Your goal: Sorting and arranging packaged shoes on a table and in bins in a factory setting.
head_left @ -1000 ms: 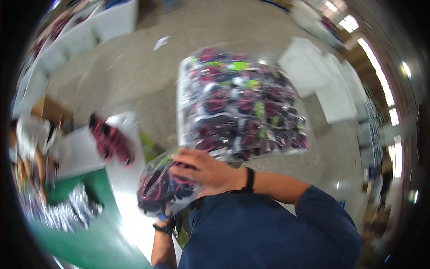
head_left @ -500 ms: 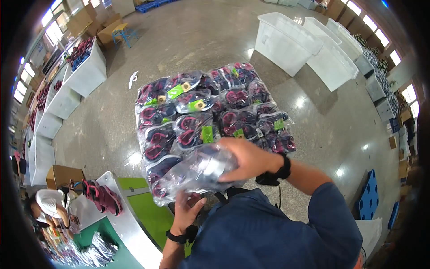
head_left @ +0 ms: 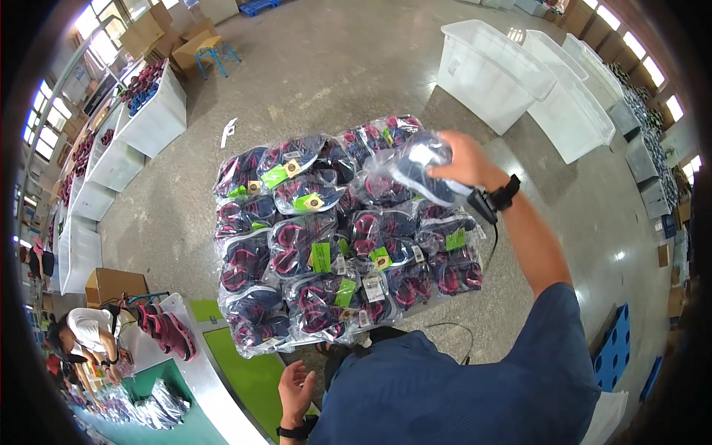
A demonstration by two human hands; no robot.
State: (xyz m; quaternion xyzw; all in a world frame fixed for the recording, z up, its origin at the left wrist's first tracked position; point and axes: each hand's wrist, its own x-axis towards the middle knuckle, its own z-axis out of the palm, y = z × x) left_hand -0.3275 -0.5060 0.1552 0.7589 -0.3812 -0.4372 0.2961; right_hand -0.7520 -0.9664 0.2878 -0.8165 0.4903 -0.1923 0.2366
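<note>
My right hand (head_left: 469,165) grips a bagged pair of shoes (head_left: 421,165), navy with pale soles, above the far right part of the pile. Clear plastic trails from the bag toward the left. Below it, many more bagged navy and pink shoes (head_left: 300,241) lie in rows on a raised surface, several with bright green tags. My left hand (head_left: 295,389) hangs near the pile's front left corner, its fingers loosely curled and apart, holding nothing. Each wrist wears a black band. What supports the shoes is mostly hidden.
White bins (head_left: 489,74) stand at the far right. More bins with shoes (head_left: 159,111) line the left side. At the lower left, a worker (head_left: 89,334) bends over a green-topped table (head_left: 167,382), near pink shoes (head_left: 174,334). A black cable (head_left: 469,337) lies right of the pile's front.
My right hand has carried the bagged shoes from the near side to the far right of the pile. My left hand has come off the bag and dropped lower.
</note>
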